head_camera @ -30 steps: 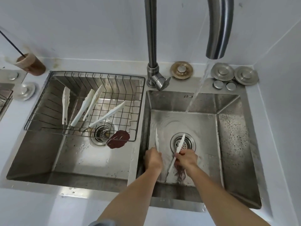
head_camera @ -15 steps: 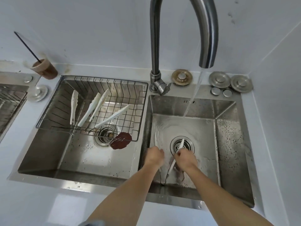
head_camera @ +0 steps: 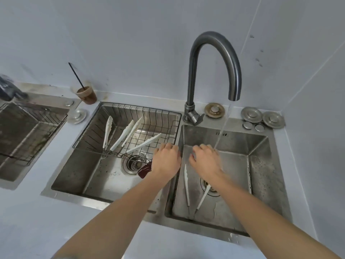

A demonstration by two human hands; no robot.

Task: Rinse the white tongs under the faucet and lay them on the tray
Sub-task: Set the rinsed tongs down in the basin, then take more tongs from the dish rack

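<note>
— Fingers on the left hand [head_camera: 166, 160] are loosely curled, palm down, hanging over the divider between the two basins. Nothing visibly pinched in them, though I only see the back of the hand, so I cannot tell for sure.

— And the right hand [head_camera: 205, 159]?

— Same posture, knuckles up, fingers bent downward beside the stream from the faucet [head_camera: 212, 71]. Whether they close on anything underneath, I cannot tell from here.

— Where are the white tongs [head_camera: 194, 191]?

— Lying on the floor of the right basin [head_camera: 261, 165], arms spread in a V, one tip over the drain [head_camera: 210, 186]. They sit just below the right wrist, and neither hand touches them.

— Is water running?

— Yes, a thin stream falls just past the right hand's knuckles.

— What about the tray [head_camera: 115, 146]?

— It's a wire rack set across the back of the left basin. Three more pairs of tongs [head_camera: 127, 135] lean inside it. A cup [head_camera: 87, 94] with a dark straw stands on the counter behind.
</note>
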